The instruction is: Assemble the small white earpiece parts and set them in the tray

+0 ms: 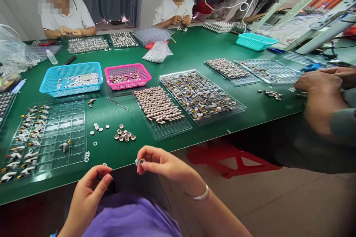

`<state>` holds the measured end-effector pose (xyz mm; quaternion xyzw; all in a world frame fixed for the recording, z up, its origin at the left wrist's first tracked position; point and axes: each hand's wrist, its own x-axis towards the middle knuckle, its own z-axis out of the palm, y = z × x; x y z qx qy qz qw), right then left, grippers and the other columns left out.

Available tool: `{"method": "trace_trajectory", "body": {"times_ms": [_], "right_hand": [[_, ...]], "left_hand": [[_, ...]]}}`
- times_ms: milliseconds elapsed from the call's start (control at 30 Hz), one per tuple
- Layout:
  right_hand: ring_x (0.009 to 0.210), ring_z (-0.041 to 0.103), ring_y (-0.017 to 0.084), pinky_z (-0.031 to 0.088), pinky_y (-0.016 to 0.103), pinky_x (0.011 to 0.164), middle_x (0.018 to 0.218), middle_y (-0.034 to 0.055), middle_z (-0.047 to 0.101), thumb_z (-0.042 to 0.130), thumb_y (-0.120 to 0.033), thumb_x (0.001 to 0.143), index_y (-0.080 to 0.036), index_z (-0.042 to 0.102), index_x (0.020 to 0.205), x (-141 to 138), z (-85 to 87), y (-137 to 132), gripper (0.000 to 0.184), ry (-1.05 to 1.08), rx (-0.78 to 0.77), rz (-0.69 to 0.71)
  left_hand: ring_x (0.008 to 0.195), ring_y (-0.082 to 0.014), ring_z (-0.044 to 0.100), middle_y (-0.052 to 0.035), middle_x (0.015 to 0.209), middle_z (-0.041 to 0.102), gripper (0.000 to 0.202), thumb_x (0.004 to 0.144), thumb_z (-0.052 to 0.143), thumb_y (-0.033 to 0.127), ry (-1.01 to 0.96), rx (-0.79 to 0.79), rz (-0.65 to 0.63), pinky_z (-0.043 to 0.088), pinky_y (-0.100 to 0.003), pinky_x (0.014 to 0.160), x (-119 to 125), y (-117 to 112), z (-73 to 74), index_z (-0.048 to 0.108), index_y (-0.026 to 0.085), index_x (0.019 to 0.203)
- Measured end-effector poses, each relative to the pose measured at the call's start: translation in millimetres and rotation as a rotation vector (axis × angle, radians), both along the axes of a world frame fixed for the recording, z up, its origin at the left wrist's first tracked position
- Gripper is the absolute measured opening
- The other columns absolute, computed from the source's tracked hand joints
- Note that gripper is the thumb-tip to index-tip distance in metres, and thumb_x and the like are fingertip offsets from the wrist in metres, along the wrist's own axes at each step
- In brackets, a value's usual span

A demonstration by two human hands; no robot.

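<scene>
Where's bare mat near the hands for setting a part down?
Front edge of green mat, between compartment tray and tan-parts tray, below loose cups. Also behind pink basket. Crowded: filled trays rightward; right hand pinches small ring.

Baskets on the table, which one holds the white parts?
The blue basket, leftmost of the three: flat white pieces lie in it. The pink basket beside it holds darker silvery parts; the teal basket stands far right.
</scene>
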<state>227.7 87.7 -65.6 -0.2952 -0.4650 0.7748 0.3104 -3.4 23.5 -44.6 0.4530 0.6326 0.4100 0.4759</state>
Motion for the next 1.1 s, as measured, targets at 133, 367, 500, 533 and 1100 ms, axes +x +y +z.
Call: {"method": "trace_trajectory", "body": {"times_ms": [133, 367, 500, 533, 1100], "right_hand": [[0.077, 0.066, 0.013, 0.051, 0.029, 0.074, 0.081, 0.0019, 0.067, 0.075, -0.047, 0.077, -0.016, 0.058, 0.091, 2, -9.0, 30, 0.038, -0.110, 0.024, -0.054], [0.069, 0.066, 0.011, 0.052, 0.029, 0.073, 0.085, 0.0000, 0.066, 0.080, -0.048, 0.070, -0.017, 0.056, 0.085, -54, -3.0, 27, 0.042, 0.083, 0.032, -0.127], [0.064, 0.063, 0.008, 0.050, 0.024, 0.067, 0.080, -0.0029, 0.062, 0.081, -0.045, 0.071, -0.017, 0.056, 0.086, -69, 7.8, 0, 0.041, 0.190, -0.074, -0.087], [0.063, 0.061, 0.007, 0.049, 0.023, 0.066, 0.079, -0.0033, 0.061, 0.081, -0.045, 0.070, -0.017, 0.056, 0.086, -71, 8.9, -5, 0.041, 0.206, -0.093, -0.079], [0.063, 0.046, 0.010, 0.039, 0.023, 0.058, 0.072, -0.0028, 0.053, 0.070, -0.035, 0.079, -0.018, 0.057, 0.080, -73, 5.1, -20, 0.021, -0.103, 0.185, -0.249]], "left_hand": [[0.063, -0.0146, 0.059, -0.0006, 0.069, 0.069, 0.034, 0.073, 0.073, 0.053, -0.022, -0.005, 0.016, 0.049, -0.022, 0.059, 0, 6, -4.7, 0.073, 0.021, 0.084], [0.066, -0.0166, 0.064, -0.0019, 0.075, 0.071, 0.037, 0.072, 0.075, 0.049, -0.024, 0.059, 0.040, 0.053, -0.024, 0.057, -8, 13, -6.2, 0.070, 0.021, 0.096], [0.065, -0.0145, 0.064, -0.0004, 0.077, 0.071, 0.036, 0.074, 0.077, 0.042, -0.040, 0.116, 0.047, 0.053, -0.022, 0.059, -10, 7, -1.4, 0.070, 0.023, 0.103], [0.066, -0.0148, 0.064, -0.0007, 0.078, 0.072, 0.034, 0.074, 0.077, 0.042, -0.044, 0.117, 0.038, 0.054, -0.022, 0.060, -10, 6, 0.4, 0.070, 0.023, 0.102], [0.070, -0.0182, 0.065, -0.0030, 0.077, 0.068, 0.012, 0.077, 0.071, 0.035, 0.219, 0.296, -0.047, 0.052, -0.024, 0.061, -3, 10, 4.4, 0.074, 0.023, 0.076]]}}
